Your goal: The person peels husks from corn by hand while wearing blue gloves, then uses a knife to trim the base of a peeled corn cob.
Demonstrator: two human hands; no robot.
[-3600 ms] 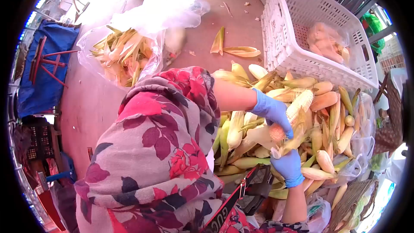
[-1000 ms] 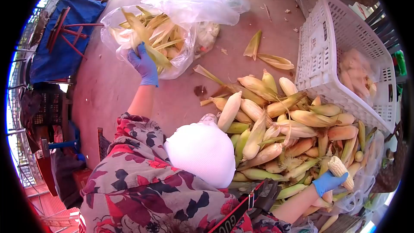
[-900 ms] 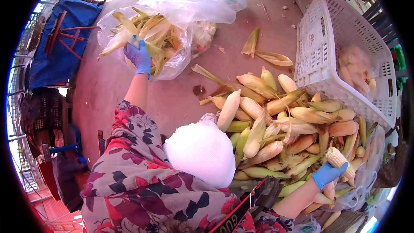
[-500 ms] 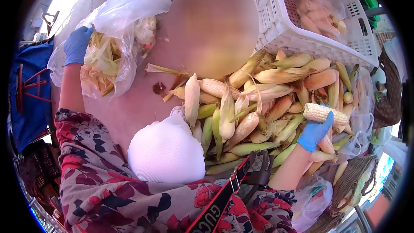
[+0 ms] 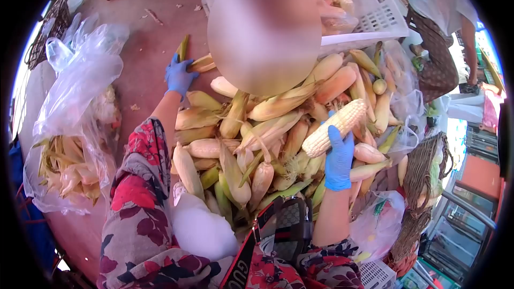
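My right hand (image 5: 339, 161), in a blue glove, is wrapped round a husked white corn cob (image 5: 335, 128) above the pile of corn. My left hand (image 5: 180, 76), also gloved in blue, is at the pile's far left edge, its fingers closed at a piece of husk (image 5: 202, 63) with a green stalk end (image 5: 183, 48) beside it. Below and between my hands lies a heap of unhusked corn (image 5: 262, 182), pale and green. A round blur hides the area right of my left hand.
A clear plastic bag of husks (image 5: 75, 166) lies at the left. Behind the pile stands a white crate (image 5: 369, 36) holding bagged produce. Another plastic bag (image 5: 377, 225) and wicker baskets (image 5: 423, 182) are at the right. A person (image 5: 439, 37) is at the upper right.
The view has swung to the right. My left hand has left the husk bag and reached the corn pile's edge. The husked cob is still in my right hand, now tilted up to the right.
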